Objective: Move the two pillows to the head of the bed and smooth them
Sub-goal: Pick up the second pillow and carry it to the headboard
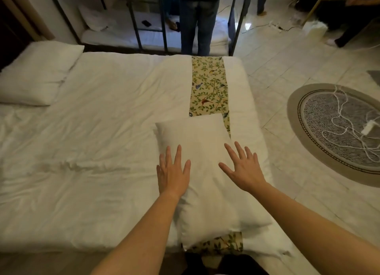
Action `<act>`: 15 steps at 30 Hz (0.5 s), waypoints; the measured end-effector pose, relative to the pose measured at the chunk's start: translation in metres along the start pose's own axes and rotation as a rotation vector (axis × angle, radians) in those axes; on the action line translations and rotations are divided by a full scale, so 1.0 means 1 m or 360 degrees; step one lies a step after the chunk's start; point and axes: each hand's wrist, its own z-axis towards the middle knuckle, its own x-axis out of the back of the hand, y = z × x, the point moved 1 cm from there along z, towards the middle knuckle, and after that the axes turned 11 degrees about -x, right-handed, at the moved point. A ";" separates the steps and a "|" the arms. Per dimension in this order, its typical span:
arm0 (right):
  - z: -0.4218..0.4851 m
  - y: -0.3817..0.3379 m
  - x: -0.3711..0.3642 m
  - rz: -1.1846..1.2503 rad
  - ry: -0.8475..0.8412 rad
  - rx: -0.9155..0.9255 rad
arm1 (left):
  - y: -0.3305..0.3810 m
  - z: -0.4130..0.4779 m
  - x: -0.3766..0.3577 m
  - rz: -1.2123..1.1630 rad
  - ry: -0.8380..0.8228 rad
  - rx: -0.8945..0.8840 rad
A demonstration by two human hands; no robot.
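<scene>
A white pillow (207,184) lies near the foot end of the bed, on top of a floral bed runner (208,85). My left hand (173,171) rests flat on its left edge with fingers spread. Over its right part is my right hand (243,167), open with fingers apart; whether it touches the pillow I cannot tell. A second white pillow (39,71) lies at the far left, at the head of the bed. The white duvet (102,143) is wrinkled.
A dark metal bed frame (133,17) stands beyond the bed, with a person in jeans (198,21) beside it. A round rug (339,130) with white cables and a charger lies on the tiled floor to the right. More people stand at the top right.
</scene>
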 end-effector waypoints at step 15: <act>0.090 0.025 -0.054 0.0012 -0.0195 0.0103 | -0.005 0.041 -0.076 -0.0064 -0.0013 0.0246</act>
